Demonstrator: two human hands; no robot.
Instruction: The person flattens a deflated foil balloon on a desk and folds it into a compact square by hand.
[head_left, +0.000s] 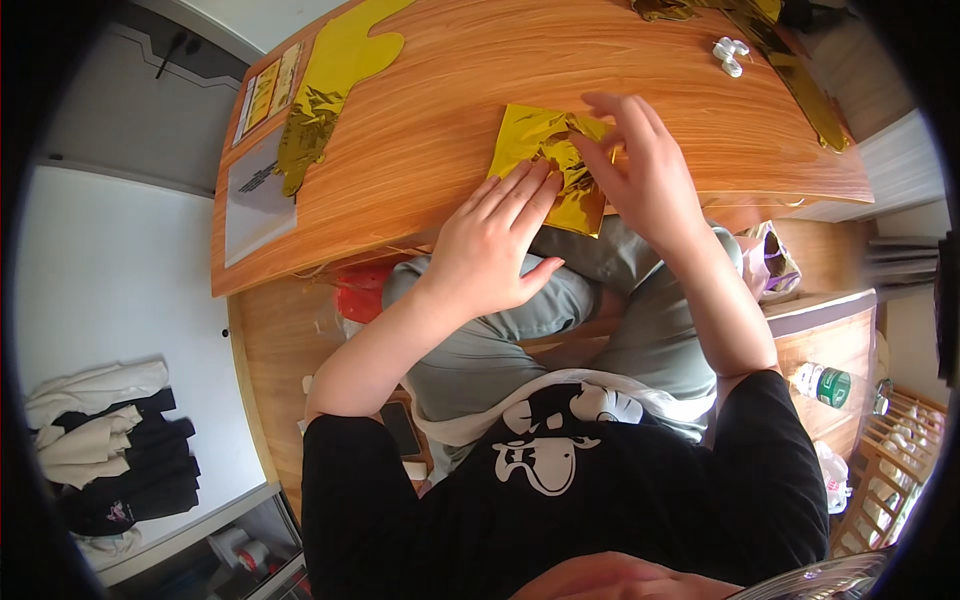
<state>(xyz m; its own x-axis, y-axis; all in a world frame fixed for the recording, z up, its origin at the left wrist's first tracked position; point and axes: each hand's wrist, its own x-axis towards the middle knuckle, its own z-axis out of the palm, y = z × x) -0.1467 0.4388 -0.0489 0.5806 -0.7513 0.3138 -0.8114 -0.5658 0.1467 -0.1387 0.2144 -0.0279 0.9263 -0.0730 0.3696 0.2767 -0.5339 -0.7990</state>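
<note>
A folded piece of shiny gold foil lies at the table's near edge, its lower corner jutting over my lap. Flat fingers of my left hand rest on the foil's left and middle part, with the thumb stretched out to the side. Over its upper right side, my right hand is raised with the fingers loosely curved. Thumb and forefinger are apart, and nothing shows between them. Whether the right fingertips touch the foil, I cannot tell.
A flat, uninflated gold foil balloon stretches over the wooden table on the left, beside a clear plastic bag and a printed card. More gold foil lies at the far right, near small white bundles.
</note>
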